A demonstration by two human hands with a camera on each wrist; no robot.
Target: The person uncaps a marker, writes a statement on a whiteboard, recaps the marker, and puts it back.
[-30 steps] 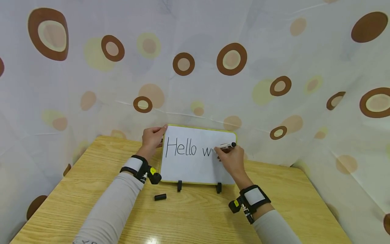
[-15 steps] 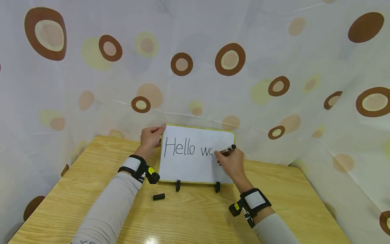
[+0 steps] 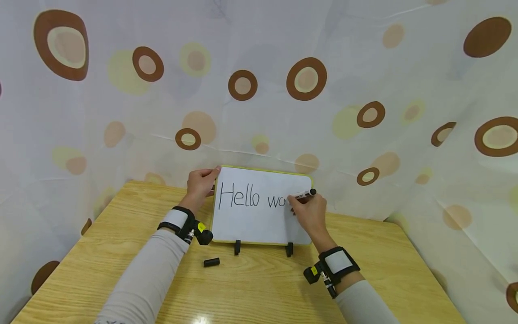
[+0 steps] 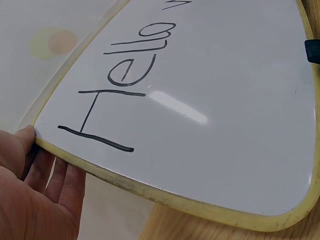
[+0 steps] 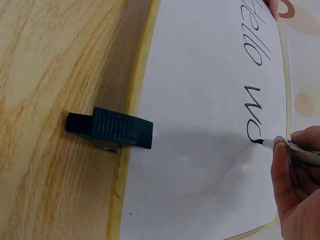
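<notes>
A whiteboard (image 3: 255,225) with a yellow rim stands tilted back on the table and bears the handwritten black letters "Hello wo". At its upper left corner my left hand (image 3: 199,185) grips the edge, with the thumb at the corner and the fingers (image 4: 67,185) behind the board. My right hand (image 3: 310,215) pinches a white marker (image 3: 303,194) with a black end. In the right wrist view the marker's black tip (image 5: 258,142) touches the board at the end of the "o". The fingertips of my left hand behind the board are hidden.
Two black stand clips (image 3: 237,247) hold the board's lower edge. A black marker cap (image 3: 212,262) lies on the wooden table (image 3: 251,288) in front of the board. A patterned sheet (image 3: 259,117) hangs behind and beside the table.
The right hand has drawn an "o" after the "w" with the marker and shifted slightly right. The left hand keeps its grip on the board's corner.
</notes>
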